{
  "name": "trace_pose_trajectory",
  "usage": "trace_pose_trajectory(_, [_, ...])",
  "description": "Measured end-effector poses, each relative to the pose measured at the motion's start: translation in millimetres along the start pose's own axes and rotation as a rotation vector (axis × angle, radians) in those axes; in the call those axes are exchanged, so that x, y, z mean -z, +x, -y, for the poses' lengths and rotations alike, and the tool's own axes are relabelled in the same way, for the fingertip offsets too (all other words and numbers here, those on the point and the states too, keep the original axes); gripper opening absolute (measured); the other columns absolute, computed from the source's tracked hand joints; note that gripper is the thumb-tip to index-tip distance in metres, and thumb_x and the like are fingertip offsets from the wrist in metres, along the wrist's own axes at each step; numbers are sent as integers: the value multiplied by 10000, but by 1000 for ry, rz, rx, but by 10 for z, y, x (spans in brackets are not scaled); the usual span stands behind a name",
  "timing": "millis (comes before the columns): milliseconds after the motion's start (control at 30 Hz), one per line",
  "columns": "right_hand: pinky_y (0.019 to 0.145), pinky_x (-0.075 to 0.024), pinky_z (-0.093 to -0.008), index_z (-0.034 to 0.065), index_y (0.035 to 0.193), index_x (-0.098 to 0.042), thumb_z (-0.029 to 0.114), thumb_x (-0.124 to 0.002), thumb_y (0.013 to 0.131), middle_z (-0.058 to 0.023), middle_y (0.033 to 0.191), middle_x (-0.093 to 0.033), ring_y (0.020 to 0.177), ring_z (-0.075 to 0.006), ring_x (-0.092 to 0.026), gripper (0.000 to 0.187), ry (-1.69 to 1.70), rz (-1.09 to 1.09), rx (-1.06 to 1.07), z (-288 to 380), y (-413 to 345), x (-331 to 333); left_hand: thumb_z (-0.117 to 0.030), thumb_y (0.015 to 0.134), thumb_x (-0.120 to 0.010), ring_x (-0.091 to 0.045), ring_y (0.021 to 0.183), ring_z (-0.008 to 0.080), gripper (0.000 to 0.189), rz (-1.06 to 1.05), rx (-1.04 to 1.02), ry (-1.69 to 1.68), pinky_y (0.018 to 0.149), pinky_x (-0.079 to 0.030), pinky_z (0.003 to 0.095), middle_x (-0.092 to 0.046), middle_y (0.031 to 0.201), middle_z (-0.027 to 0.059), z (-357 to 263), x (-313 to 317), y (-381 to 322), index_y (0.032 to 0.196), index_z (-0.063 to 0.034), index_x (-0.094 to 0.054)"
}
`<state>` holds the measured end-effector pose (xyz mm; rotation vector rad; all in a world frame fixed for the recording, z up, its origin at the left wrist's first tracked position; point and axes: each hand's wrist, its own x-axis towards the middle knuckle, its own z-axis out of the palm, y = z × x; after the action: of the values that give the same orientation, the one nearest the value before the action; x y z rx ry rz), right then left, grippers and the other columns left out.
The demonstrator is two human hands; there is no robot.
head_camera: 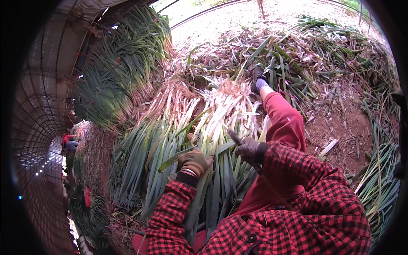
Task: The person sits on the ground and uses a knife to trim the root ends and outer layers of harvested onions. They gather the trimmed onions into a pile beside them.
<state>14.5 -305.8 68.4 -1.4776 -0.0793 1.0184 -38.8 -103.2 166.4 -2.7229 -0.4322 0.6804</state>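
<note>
Wearing a worn glove, my left hand point(195, 162) rests on the green leaves of a pile of leeks point(223, 119), around a few leaves near the white stalks. It is not plain whether the fingers grip them. The roots of the pile point away from me. To its right, my gloved right hand point(250, 149) is closed on a dark, narrow tool point(235, 137), whose kind I cannot tell; its end sticks out towards the stalks. More leeks point(153, 140) lie side by side left of my left hand.
Large heaps of leeks point(124, 63) stand at the upper left. Stripped leaves point(287, 54) cover the ground beyond my outstretched leg point(283, 118). Other green stalks point(382, 181) lie at the far right. A person in red point(67, 143) is far off at the left, beside the arched cover point(41, 105).
</note>
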Motion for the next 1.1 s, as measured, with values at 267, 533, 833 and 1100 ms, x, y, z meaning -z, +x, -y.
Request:
trace_pose_trajectory(267, [454, -422, -336, 100, 747, -666, 105, -648, 760, -71, 623, -560, 521, -147, -558, 22, 72, -218, -33, 24, 859, 546, -623, 791, -551, -662, 962, 302, 645, -12, -6, 1, 813, -496, 436, -673, 1049, 161, -157, 60, -72, 1097, -59, -617])
trace_pose_trajectory(533, [602, -475, -323, 4, 863, -670, 195, -643, 695, -89, 600, -548, 588, -161, -570, 256, -385, 211, 55, -144, -289, -385, -636, 785, -548, -669, 922, 281, 655, -18, -26, -27, 780, -497, 431, -685, 991, 144, -14, -141, 17, 1075, -51, -605])
trace_pose_trajectory(833, [399, -367, -313, 82, 918, -641, 135, -655, 722, -48, 560, -509, 450, -142, -485, 203, -55, -252, -44, 359, 709, 375, -644, 768, -567, -663, 901, 273, 705, -83, -53, 29, 774, -490, 440, -667, 997, 124, -201, -49, -100, 1136, -42, -561])
trace_pose_trajectory(1100, [387, -340, -316, 62, 865, -576, 154, -668, 706, -50, 567, -496, 433, -158, -450, 205, -9, -126, -95, 119, 385, 294, -602, 652, -708, -525, 1129, 390, 934, 5, -295, -118, 911, -436, 489, -490, 1264, 237, -118, 37, -438, 1348, -63, -398])
